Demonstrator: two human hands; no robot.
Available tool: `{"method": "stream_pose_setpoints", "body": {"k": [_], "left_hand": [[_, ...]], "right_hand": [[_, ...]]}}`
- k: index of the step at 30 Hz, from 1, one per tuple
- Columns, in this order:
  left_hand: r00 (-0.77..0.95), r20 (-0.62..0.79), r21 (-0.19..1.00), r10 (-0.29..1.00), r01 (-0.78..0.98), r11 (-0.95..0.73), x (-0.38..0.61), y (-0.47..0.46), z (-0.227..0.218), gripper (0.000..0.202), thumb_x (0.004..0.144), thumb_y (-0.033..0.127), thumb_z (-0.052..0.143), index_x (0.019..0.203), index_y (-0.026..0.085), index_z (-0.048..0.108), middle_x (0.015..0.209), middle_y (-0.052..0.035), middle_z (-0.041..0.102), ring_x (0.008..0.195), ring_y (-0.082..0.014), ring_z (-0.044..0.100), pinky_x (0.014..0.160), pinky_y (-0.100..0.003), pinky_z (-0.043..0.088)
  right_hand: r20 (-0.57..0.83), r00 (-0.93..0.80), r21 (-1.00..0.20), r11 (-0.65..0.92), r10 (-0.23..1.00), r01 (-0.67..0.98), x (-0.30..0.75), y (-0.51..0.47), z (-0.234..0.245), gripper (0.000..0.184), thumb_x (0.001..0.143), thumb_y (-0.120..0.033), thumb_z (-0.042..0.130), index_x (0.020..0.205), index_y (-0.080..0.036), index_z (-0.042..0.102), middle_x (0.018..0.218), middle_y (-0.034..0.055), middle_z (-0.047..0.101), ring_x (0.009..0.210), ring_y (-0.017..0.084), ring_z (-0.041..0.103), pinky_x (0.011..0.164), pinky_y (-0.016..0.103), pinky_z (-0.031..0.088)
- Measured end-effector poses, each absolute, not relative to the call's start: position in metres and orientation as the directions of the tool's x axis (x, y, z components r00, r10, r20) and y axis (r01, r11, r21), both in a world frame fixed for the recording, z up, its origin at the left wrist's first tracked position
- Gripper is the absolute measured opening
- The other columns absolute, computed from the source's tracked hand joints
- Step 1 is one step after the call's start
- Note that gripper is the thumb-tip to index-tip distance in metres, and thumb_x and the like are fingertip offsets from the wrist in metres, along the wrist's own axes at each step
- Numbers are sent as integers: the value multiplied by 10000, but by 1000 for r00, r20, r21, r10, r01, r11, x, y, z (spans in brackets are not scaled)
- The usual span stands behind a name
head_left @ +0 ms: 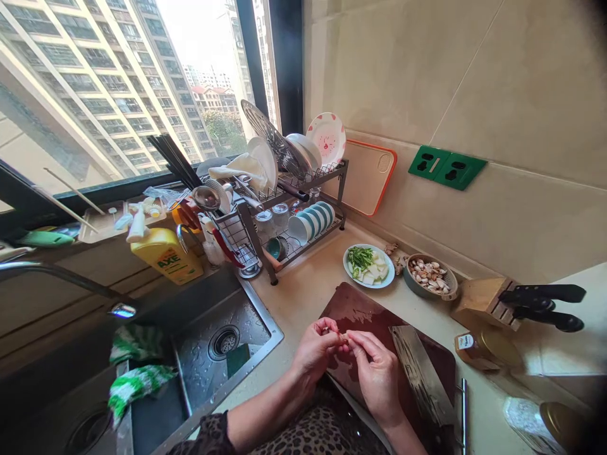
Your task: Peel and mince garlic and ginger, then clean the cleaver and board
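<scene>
**Two hands pinching a small piece above a wet board**

The left hand (317, 347) and the right hand (374, 370) meet fingertip to fingertip. Each closes thumb and fingers on one small pale piece (344, 339), held between them just above the near middle of the board (360, 309). What the piece is cannot be told. The board is a dark red-brown slab with rounded corners and a wet, glossy face, and it lies on a pale, smooth counter (303, 291). A cleaver (420, 373) lies flat on the board just right of the right hand; its broad rectangular steel blade is mottled. Behind the board, a round white plate (346, 262) carries chopped green stalks and white chunks. Beside the plate, a grey bowl (412, 285) holds mottled shells. A wooden block (478, 303) lies on its side with black handles sticking out. To the left, the steel sink (268, 313) is beaded with water around a round drain. A two-tier wire rack (343, 189) holds plates and bowls on edge. A yellow plastic bottle (165, 253) stands by the sink.
</scene>
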State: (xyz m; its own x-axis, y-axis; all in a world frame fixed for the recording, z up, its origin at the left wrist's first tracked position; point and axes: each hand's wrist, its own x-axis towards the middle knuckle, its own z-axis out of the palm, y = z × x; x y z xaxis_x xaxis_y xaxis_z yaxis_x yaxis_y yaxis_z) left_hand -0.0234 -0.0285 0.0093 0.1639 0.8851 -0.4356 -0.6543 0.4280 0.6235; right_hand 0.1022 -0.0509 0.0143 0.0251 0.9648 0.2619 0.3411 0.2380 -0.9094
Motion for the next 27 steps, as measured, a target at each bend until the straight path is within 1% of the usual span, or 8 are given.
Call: {"method": "stream_pose_setpoints", "body": {"k": [7,12,14,17,19,21,24,27], "left_hand": [[204,-393,702,897,-562,436,-32,-23,15,376,501,247,839,663,150,514,519,3,616,486,-118,605,464,-181,457],[169,-367,739,915,-545,397,-32,-16,11,296,527,188,754,665,169,492,495,46,577,411,-92,546,413,-167,412],[182,-363,745,914,-532,402,-30,-13,8,262,526,166,699,668,180,480,466,59,553,367,-84,502,375,-161,375],[209,-374,751,903,-503,428,-25,-10,3,240,519,159,660,669,187,474,449,56,546,367,-88,490,366,-158,361],[235,-386,754,892,-476,452,-22,-10,-1,223,520,166,648,666,187,482,448,46,553,369,-93,490,360,-160,353],[260,-406,750,876,-453,482,-18,-10,-6,201,518,181,639,664,182,500,479,27,582,368,-96,488,347,-165,337],[243,-430,766,870,-412,494,-16,-9,-14,162,522,192,626,665,158,559,524,9,606,379,-80,475,372,-169,334],[197,-463,781,864,-369,503,-18,-7,-17,106,534,197,615,620,139,593,486,20,559,402,-69,471,409,-168,328]], "right_hand": [[131,26,-954,118,991,275,100,-42,7,224,866,-356,557,875,-220,735,843,65,718,766,194,672,671,269,557],[34,-17,-973,37,999,226,101,-34,5,213,818,-373,626,924,-215,721,925,74,707,855,214,655,772,308,533],[-33,-31,-991,-29,999,131,100,-32,3,227,782,-375,669,927,-206,715,942,74,700,872,215,647,788,314,527],[-173,-12,-975,-172,985,-138,97,-29,-1,226,729,-378,729,873,-206,704,863,41,692,779,176,635,713,282,530],[-266,-2,-903,-250,964,-350,96,-26,-3,232,686,-365,773,843,-215,693,792,8,678,698,139,613,648,249,519],[-325,-24,-812,-293,945,-505,97,-23,-4,239,657,-345,801,825,-215,693,762,-8,666,671,116,595,636,234,509],[-375,-40,-732,-322,926,-601,105,-16,-5,252,631,-334,823,817,-204,713,763,-7,663,668,96,570,628,213,495],[-390,25,-748,-301,920,-592,115,-9,-7,308,598,-362,839,834,-199,728,778,1,676,666,87,553,595,188,472]]}}
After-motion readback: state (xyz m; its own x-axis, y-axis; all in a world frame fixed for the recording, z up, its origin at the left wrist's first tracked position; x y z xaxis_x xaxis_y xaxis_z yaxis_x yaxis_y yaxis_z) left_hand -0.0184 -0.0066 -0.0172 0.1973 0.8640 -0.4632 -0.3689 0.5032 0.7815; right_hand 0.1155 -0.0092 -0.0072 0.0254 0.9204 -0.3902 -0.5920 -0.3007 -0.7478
